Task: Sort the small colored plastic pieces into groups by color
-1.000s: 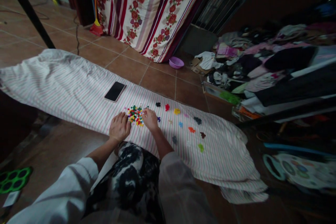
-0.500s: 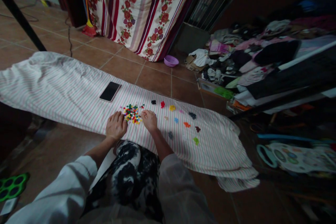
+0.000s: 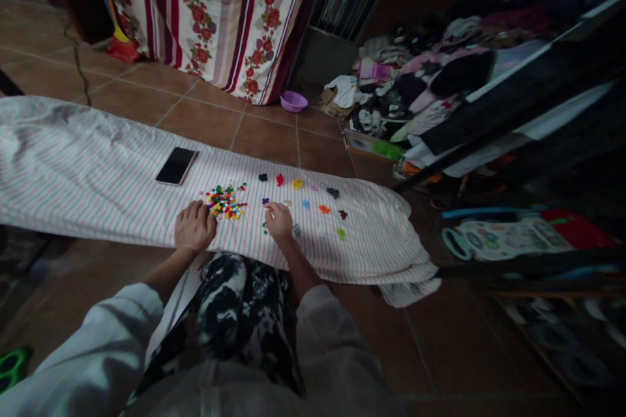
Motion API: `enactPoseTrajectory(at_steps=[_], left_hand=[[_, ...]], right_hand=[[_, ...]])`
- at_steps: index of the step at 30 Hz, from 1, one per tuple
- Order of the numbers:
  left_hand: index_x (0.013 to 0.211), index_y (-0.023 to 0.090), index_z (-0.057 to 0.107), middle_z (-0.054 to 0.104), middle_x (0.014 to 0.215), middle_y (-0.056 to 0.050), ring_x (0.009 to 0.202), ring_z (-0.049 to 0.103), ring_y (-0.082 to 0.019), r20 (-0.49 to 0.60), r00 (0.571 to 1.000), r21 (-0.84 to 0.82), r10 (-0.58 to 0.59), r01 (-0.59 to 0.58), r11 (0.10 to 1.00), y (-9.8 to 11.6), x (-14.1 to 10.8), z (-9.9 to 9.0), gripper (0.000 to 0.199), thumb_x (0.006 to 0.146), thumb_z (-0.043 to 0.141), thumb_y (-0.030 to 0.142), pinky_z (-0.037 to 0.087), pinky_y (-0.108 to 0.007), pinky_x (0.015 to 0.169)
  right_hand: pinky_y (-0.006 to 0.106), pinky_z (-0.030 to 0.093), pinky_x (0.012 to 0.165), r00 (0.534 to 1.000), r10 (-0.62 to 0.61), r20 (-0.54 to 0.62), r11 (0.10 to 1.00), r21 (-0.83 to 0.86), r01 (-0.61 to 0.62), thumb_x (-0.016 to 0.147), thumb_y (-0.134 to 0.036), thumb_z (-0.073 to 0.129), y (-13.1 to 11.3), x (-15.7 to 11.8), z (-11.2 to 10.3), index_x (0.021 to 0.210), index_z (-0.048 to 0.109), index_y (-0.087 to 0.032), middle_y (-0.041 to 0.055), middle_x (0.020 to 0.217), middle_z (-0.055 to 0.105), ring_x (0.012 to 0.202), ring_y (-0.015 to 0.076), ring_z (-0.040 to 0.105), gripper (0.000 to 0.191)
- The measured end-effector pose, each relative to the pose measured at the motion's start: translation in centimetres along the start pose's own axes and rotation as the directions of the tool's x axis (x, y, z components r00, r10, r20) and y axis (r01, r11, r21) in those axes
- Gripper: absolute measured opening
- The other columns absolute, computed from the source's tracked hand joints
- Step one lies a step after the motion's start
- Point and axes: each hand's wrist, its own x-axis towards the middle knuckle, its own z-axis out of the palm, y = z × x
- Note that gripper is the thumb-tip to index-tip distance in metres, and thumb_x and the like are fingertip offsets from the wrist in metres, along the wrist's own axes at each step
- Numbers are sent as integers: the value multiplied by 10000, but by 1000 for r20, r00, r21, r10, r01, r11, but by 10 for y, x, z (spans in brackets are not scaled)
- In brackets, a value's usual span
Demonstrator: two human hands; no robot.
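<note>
A mixed pile of tiny coloured plastic pieces (image 3: 225,202) lies on the striped cloth. My left hand (image 3: 195,226) rests flat on the cloth at the pile's near left edge, fingers extended. To the right of the pile, my right hand (image 3: 279,221) is over the cloth with thumb and fingers pinched together; whatever is between them is too small to make out. Close by its fingertips are a few dark blue pieces (image 3: 265,201). Farther right sit small single-colour groups, among them black (image 3: 263,177), red (image 3: 280,180), yellow (image 3: 297,184), orange (image 3: 324,209) and lime green pieces (image 3: 341,234).
A dark-screened phone (image 3: 177,166) lies on the cloth left of the pile. Beyond the cloth-covered surface (image 3: 98,163), a purple basin (image 3: 294,101) stands on the tiled floor by a floral curtain (image 3: 225,13). Heaped clothes (image 3: 415,78) fill the far right.
My right hand has moved right, from the pile's edge to the sorted groups. My left hand stays beside the pile. The whole view has shifted.
</note>
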Motion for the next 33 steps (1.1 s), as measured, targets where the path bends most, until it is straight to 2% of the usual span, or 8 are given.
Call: enactPoseTrajectory(at_steps=[5, 10, 16, 23, 27, 29, 33], left_hand=[[1183, 133, 626, 600, 1332, -195, 1275, 516, -337, 7, 1000, -4, 1, -1, 1000, 1, 1, -2, 428, 946, 359, 368, 382, -492, 1020], [1201, 117, 621, 600, 1318, -209, 1242, 524, -354, 38, 999, 24, 16, -17, 1000, 2, 3, -5, 454, 938, 358, 379, 396, -505, 998], [1231, 93, 606, 590, 1320, -225, 1236, 516, -373, 74, 997, 43, 22, -25, 999, 1, 4, -6, 497, 937, 348, 401, 397, -520, 995], [1246, 113, 602, 586, 1331, -218, 1259, 497, -359, 84, 996, 47, 23, -27, 999, -2, 4, -3, 511, 944, 318, 412, 403, -525, 1002], [1277, 106, 581, 546, 1390, -227, 1326, 448, -356, 149, 988, 54, 32, -41, 998, -7, 3, 1, 522, 949, 307, 406, 390, -541, 1035], [1284, 112, 575, 534, 1406, -225, 1348, 430, -354, 176, 983, 61, 47, -59, 996, -12, 2, 2, 517, 947, 313, 404, 386, -544, 1046], [1227, 219, 617, 586, 1360, -165, 1366, 422, -340, 233, 962, 47, 145, -160, 986, -25, 4, 5, 431, 922, 358, 380, 390, -562, 1050]], right_hand=[[345, 446, 960, 988, 20, -155, 999, 53, -11, 896, -176, 456, 36, -13, -20, 1027, 690, -182, 93, 1048, 714, 968, 213, 617, 269], [362, 457, 929, 939, 106, -327, 994, 59, -92, 888, -260, 446, 85, -29, -46, 994, 694, -178, 102, 978, 725, 933, 228, 619, 282], [386, 439, 936, 908, 191, -374, 980, 22, -197, 820, -273, 471, 134, -43, -61, 905, 699, -176, 111, 942, 741, 915, 239, 631, 262], [388, 455, 936, 923, 160, -350, 985, -5, -172, 813, -221, 422, 148, -53, -51, 931, 706, -140, 131, 958, 742, 935, 241, 646, 318], [392, 460, 942, 916, 132, -378, 990, 2, -142, 818, -191, 410, 150, -59, -47, 953, 711, -141, 129, 961, 738, 946, 241, 637, 333], [394, 454, 961, 924, 97, -370, 995, 5, -103, 828, -202, 439, 151, -62, -46, 1005, 712, -147, 126, 1013, 735, 985, 243, 629, 330], [413, 416, 1023, 957, 2, -290, 1000, -30, -11, 845, -224, 505, 153, -64, -43, 1134, 700, -163, 123, 1192, 701, 1119, 260, 584, 354]])
